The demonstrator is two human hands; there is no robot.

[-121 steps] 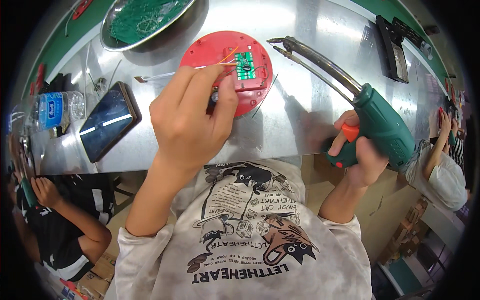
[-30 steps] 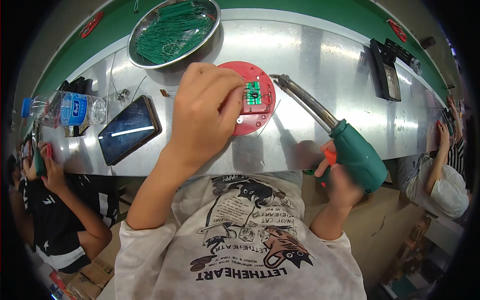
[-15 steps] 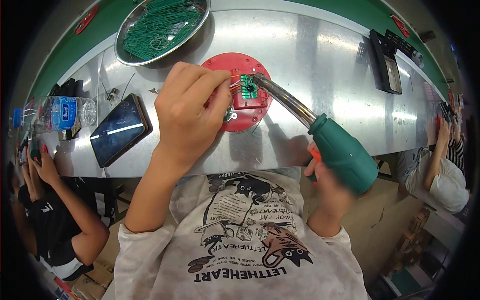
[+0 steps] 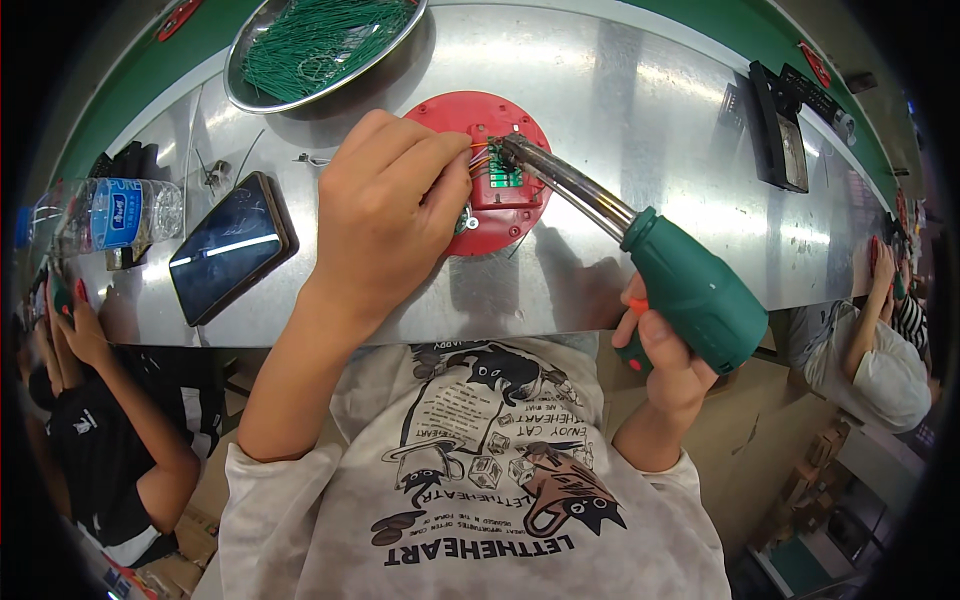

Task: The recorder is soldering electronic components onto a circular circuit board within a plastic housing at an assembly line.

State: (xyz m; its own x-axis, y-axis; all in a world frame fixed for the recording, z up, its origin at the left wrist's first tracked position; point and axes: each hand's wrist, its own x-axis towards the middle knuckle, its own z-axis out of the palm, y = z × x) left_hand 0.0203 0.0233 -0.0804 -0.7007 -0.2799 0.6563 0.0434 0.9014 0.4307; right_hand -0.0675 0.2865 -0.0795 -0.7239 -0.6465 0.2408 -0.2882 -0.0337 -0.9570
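A red round housing lies on the metal table with a small green circuit board in its raised middle. My left hand is over the housing's left side, thumb and fingers pinched on thin coloured wires that run to the board's left edge. Wrapped round the handle trigger of a green soldering gun, my right hand holds it from the lower right. Its long metal barrel slants up left, and the dark tip is at the board's upper part. The tip covers the exact contact spot.
A steel bowl of green wires stands at the back left. A phone and a plastic bottle lie to the left. A black device is at the far right. Other people sit on both sides.
The soldering gun's tip has shifted slightly left over the board. My left hand keeps its pinch on the wires. The whole view has moved a little.
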